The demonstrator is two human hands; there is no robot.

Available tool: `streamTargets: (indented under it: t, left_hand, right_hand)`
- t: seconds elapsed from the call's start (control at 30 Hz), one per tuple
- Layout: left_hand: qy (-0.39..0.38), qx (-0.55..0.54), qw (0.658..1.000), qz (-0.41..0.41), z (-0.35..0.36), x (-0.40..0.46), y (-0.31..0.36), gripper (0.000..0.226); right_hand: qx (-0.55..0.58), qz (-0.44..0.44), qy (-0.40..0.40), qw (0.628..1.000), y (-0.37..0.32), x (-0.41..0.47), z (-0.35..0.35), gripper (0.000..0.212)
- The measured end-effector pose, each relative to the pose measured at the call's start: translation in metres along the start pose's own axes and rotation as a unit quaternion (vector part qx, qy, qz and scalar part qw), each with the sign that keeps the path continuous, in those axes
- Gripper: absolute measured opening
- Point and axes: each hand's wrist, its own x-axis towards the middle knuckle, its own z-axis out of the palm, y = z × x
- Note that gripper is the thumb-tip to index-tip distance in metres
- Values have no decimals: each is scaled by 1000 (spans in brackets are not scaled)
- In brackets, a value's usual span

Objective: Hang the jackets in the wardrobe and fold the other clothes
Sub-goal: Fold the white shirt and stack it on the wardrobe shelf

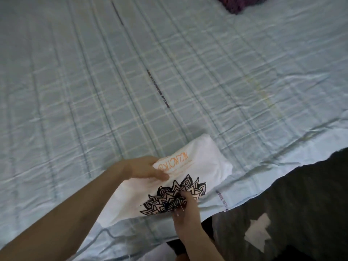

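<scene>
left hand (pixel 145 167): pinches the folded edge of a white printed t-shirt (pixel 203 162). right hand (pixel 185 208): fingers curled, gripping its near edge over the black mandala print. t-shirt: nearly folded, at the near edge of the blue plaid bedsheet (pixel 131 72). purple garment (pixel 239 3): far corner, seemingly still unfolded. jackets, wardrobe: not visible.

The light is soft and even, like daylight, and a bit pale and blue. The bed sheet (pixel 131 72) looks washed out, with no hard shadows on it. The white shirt (pixel 188 166) is so bright that its folds are hard to see. The floor (pixel 301 185) at the lower right is dark. Everything looks a little fuzzy. The sheet's lines bend near the edges.
</scene>
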Motion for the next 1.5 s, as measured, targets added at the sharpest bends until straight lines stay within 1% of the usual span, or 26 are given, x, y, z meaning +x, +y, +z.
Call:
streamTargets:
  t: [0.07,0.1,0.17,0.2,0.23,0.3,0.37,0.47,0.53,0.6,0.67,0.73,0.8,0.87,0.93,1.0,1.07,1.13,1.17,1.2,1.27,1.3,1.33,1.43,1.47,1.5]
  left_hand:
    - [21,-43,999,7,1,-32,3,43]
    - [35,-60,998,11,0,-51,4,43]
    - [63,-85,994,12,-6,-91,6,41]
    - [75,-97,992,15,-11,-110,5,39]
    - [88,-105,990,18,-15,-130,5,37]
    - [116,-116,986,20,-21,-167,1,40]
    - [144,-134,980,23,-24,-198,-3,49]
    - [195,-215,956,48,-22,-232,-11,55]
    - [228,-271,934,55,-23,-243,-13,71]
    - [254,-307,916,39,-28,-247,-8,75]
    - [298,-345,890,6,-40,-250,1,74]
    - [354,-385,853,-4,-58,-249,9,84]
    - [396,-405,824,25,-74,-249,17,90]
    - [415,-417,806,68,-80,-248,27,71]
    - [413,-424,799,108,-72,-243,25,57]
    - [398,-425,803,127,-53,-228,12,49]
    - [396,-434,803,103,-28,-203,-6,27]
    - [403,-445,798,58,-3,-166,-32,22]
    - [394,-450,801,25,11,-144,-46,24]
    - [377,-456,806,-16,26,-120,-64,32]
    - [351,-469,804,-103,57,-74,-102,63]
    - [363,-462,799,-127,74,-51,-123,79]
    - [379,-444,799,-147,89,-33,-141,87]
    - [425,-418,784,-174,106,-8,-160,85]
    - [430,-412,785,-171,103,-10,-157,86]
    - [424,-405,793,-163,99,-11,-154,84]
  right_hand:
    - [16,7,-59,998,-2,-27,20,32]
    - [2,31,-83,996,-6,-42,30,35]
    - [-39,114,-140,983,-11,-68,41,55]
    - [-61,157,-176,970,-15,-81,44,65]
    - [-83,191,-217,954,-20,-94,48,70]
    - [-154,211,-275,926,-34,-118,58,62]
    - [-252,181,-298,903,-48,-137,74,49]
    - [-362,114,-276,883,-65,-150,106,38]
    - [-414,68,-248,873,-72,-153,132,38]
    - [-470,-15,-213,856,-78,-153,160,40]
    - [-514,-99,-199,829,-85,-156,189,36]
    - [-514,-150,-213,817,-95,-160,217,26]
    - [-499,-190,-243,810,-106,-162,241,20]
    - [-489,-225,-266,800,-117,-162,256,23]
    - [-488,-243,-283,789,-122,-152,259,34]
    - [-507,-252,-281,775,-120,-135,249,42]
    - [-538,-225,-266,768,-108,-105,230,53]
    - [-558,-166,-234,779,-91,-68,204,48]
    - [-571,-131,-216,781,-81,-45,188,45]
    - [-587,-104,-196,779,-72,-21,171,50]
    - [-628,-74,-185,752,-55,26,130,71]
    - [-643,-74,-178,742,-48,44,110,73]
    - [-646,-77,-163,741,-43,55,95,66]
    - [-595,-114,-144,783,-38,64,81,26]
    - [-573,-123,-145,797,-40,66,85,17]
    - [-563,-138,-148,801,-43,70,91,18]
